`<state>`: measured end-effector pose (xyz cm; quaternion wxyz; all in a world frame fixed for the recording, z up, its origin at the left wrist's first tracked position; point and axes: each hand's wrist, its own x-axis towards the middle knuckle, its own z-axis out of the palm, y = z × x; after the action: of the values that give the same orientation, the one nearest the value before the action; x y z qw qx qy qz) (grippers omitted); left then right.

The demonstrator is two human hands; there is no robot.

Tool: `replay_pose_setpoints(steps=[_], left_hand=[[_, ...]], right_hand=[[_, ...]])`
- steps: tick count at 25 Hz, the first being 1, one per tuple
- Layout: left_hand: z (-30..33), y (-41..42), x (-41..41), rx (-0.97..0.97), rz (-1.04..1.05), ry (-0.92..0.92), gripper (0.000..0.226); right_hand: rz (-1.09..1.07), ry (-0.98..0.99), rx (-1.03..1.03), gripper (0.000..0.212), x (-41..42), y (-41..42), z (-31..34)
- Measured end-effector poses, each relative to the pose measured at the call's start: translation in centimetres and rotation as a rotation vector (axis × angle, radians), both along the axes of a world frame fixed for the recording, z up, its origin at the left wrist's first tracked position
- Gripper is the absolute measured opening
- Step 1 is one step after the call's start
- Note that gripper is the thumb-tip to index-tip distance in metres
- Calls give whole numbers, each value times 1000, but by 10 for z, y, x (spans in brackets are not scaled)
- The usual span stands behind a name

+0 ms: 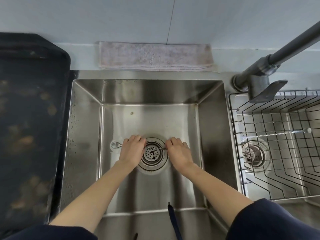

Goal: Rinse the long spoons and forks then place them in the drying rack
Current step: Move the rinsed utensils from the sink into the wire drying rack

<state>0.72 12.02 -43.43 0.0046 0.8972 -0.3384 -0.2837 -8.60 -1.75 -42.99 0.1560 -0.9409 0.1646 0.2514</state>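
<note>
Two hands: you've got both down at the sink (86,135) floor, one on each side of the drain (152,152).
Spoon: long twisted-handle spoon (115,145) lies flat across the drain, bowl poking out past your left hand, handle running right toward the other one.
Left hand: your left hand (132,149) sits over the stretch near the bowl, fingers curled down onto it. Looks like a pinch on the handle, probably because a thin flat thing on steel is hard to lift otherwise.
Right hand: your right hand (178,151) has its fingers curled round the handle end, pinching it. Holding both ends keeps it level over the drain instead of letting it slide.
Water: faucet (259,73) is swung off to the right, over the rack side, and I can't see any stream. So the rinse doesn't look like it's happening right here; you'd need the spout over this basin, or carry the spoon to it.
Rack: wire rack (277,153) sits in the right basin with one long twisted piece (277,133) already lying across it. Can't tell if that's a spoon or a fork.
Progress: my guess is one done, this one mid-way.
Other stuff: folded towel (155,56) behind the sink, dark tray (26,118) to the left.
Watch out: wet thin handle, easy to fumble at the drain.
</note>
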Motion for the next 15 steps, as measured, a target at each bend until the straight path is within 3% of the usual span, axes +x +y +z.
replay_pose_setpoints(steps=[8, 15], left_hand=[[27, 5, 2, -71, -9, -17, 24], [80, 6, -1, -138, -22, -97, 24]], right_hand=[[51, -13, -1, 32, -3, 2, 24], [6, -187, -53, 28, -11, 0, 73]])
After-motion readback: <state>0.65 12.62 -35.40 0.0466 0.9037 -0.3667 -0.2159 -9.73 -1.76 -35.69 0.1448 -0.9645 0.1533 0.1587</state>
